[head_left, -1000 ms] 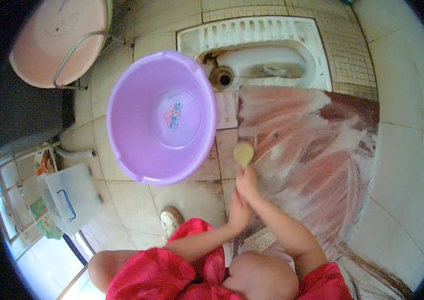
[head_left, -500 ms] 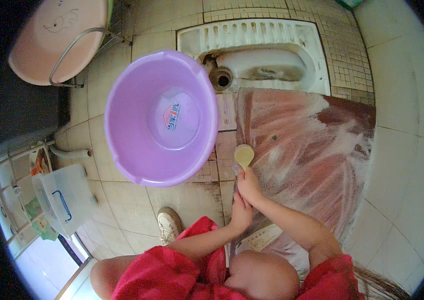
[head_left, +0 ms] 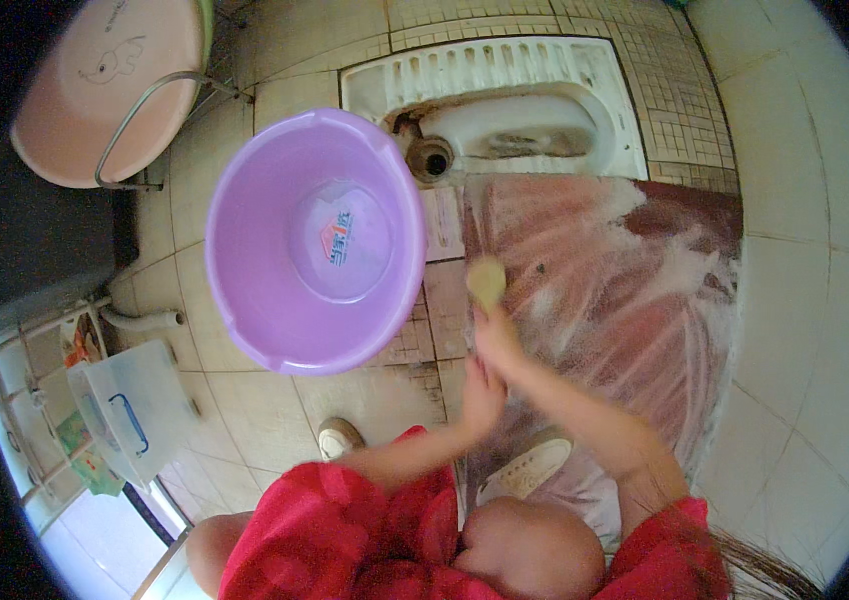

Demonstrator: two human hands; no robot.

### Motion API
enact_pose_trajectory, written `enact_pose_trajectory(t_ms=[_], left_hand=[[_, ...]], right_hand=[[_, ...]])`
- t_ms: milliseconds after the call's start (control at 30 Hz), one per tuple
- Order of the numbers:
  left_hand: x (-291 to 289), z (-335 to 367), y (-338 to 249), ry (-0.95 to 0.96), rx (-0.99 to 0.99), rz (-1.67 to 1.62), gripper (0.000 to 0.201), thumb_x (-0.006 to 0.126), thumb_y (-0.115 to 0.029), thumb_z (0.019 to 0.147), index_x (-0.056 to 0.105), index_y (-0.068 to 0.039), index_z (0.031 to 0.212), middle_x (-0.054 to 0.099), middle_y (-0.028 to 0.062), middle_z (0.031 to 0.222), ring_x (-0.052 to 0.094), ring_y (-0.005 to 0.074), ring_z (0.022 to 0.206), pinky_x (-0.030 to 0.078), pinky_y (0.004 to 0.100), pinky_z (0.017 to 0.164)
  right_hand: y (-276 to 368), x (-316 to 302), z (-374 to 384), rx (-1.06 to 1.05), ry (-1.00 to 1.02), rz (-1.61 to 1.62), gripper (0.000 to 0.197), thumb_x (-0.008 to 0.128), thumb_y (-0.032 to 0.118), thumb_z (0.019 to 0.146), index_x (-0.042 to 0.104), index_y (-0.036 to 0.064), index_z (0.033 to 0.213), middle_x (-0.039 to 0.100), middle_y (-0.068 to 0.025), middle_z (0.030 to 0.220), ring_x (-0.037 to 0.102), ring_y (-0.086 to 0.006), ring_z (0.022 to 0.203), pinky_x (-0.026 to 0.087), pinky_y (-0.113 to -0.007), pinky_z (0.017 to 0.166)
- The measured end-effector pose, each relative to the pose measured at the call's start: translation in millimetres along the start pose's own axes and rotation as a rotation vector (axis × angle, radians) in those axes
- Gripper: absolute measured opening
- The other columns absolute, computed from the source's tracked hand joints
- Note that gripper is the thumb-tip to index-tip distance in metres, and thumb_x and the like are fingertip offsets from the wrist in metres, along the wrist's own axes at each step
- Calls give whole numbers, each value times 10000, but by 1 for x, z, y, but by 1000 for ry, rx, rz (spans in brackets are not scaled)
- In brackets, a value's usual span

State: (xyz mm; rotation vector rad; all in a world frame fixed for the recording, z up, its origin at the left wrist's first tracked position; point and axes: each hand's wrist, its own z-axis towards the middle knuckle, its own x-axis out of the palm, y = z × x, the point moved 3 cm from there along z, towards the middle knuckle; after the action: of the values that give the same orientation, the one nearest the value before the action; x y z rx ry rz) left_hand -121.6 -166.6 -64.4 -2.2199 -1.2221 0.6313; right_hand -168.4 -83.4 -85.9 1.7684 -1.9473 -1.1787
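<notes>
My right hand (head_left: 497,337) is wrapped round the handle of a pale yellow-green scrubbing brush (head_left: 488,281). The brush head rests at the left edge of a dark red mat (head_left: 625,300) streaked with white foam. Just nearer to me, my left hand (head_left: 485,395) is closed against the heel of my right hand, seemingly round the handle's end, though the fingers partly hide this. Motion blurs both hands a little. What lies under the brush head is hidden. One of my shoes stands on the mat's near part.
A large purple basin (head_left: 235,230) stands on the tiled floor left of the mat. Beyond is a white squat toilet (head_left: 625,130). A pink tub (head_left: 115,90) on a metal rack, a clear plastic box (head_left: 145,410) and a grey pipe (head_left: 145,321) are at left. A tiled wall (head_left: 795,300) borders the right.
Both hands have pushed the brush slightly away from me along the mat's left edge. The whole view has shifted a little; the basin stays in place.
</notes>
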Motion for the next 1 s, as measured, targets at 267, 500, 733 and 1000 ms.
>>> enact_pose_trajectory(t_ms=[267,500,733,1000], left_hand=[[9,24,7,-93,190,173,338,320,-247,900,316,46,1070,517,235,952,528,307,864,420,389,738],[24,82,-65,-151,265,189,343,367,-260,879,371,57,1010,529,255,897,539,362,812,427,421,691],[21,-61,29,268,156,363,324,356,-163,865,311,60,1095,454,300,1036,478,410,966,379,453,812],[68,66,-66,6,291,468,299,383,-219,852,381,67,940,529,305,832,524,456,780,425,466,658]], right_hand=[[-39,9,36,-29,72,162,345,371,254,847,539,-43,901,571,-261,837,559,-384,800,419,-441,688],[9,-31,100,105,-47,152,389,378,303,860,556,-43,850,580,-223,699,559,-407,699,422,-453,622],[-99,-16,-82,413,-125,293,364,361,228,874,438,-27,1121,476,-255,1073,427,-368,1051,322,-394,892],[-50,-79,89,230,-185,423,343,362,281,873,522,-22,870,527,-188,645,514,-311,621,388,-405,550]])
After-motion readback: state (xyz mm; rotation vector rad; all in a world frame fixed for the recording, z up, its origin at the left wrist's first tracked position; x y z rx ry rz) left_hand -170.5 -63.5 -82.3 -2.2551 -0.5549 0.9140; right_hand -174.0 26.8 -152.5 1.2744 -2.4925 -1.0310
